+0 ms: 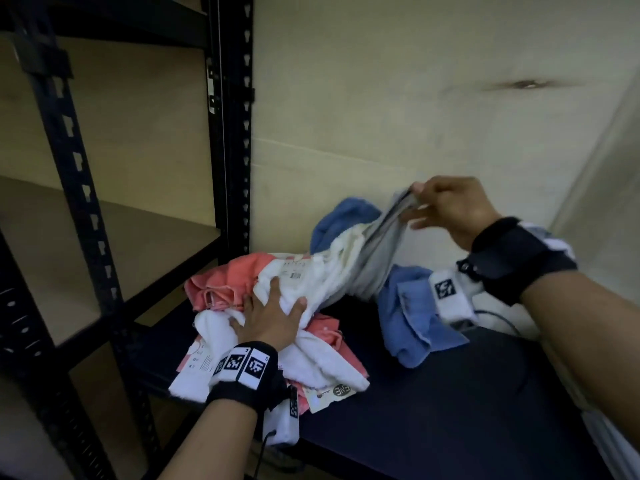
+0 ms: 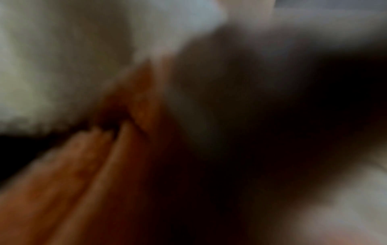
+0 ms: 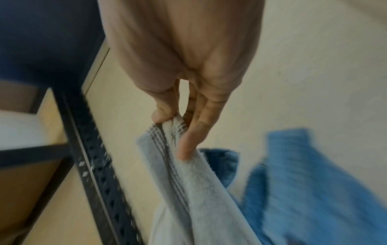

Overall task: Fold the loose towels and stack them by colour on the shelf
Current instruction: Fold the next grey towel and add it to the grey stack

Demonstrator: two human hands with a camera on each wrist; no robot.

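Pinched between thumb and fingers of the right hand (image 1: 450, 206) is one end of a grey towel (image 1: 381, 251) with dark stripes near its edge; the towel is held raised and runs slantwise down into the heap. On the right wrist view the thumb and fingertips (image 3: 186, 149) are seen closed on the striped hem (image 3: 165, 132), with blue cloth (image 3: 314, 182) blurred behind. The left hand (image 1: 270, 317) is laid flat, fingers spread, on a white towel (image 1: 311, 282) at the top of the heap, pressing it down; nothing is gripped. The heap is seen on a dark table (image 1: 450, 410), against a cream wall (image 1: 415, 98). Coral towels (image 1: 221, 282) are noted at the heap's left side and under the white ones. One blue towel (image 1: 412, 320) lies crumpled to the right of the heap, another blue towel (image 1: 343, 216) at the back against the wall. Paper tags (image 1: 332, 396) are seen at the heap's near edge. A black metal shelf unit (image 1: 228, 133) with tan boards stands to the left, touching the table's end. The left wrist view is too blurred to read beyond fingers (image 2: 83, 165) against pale cloth.
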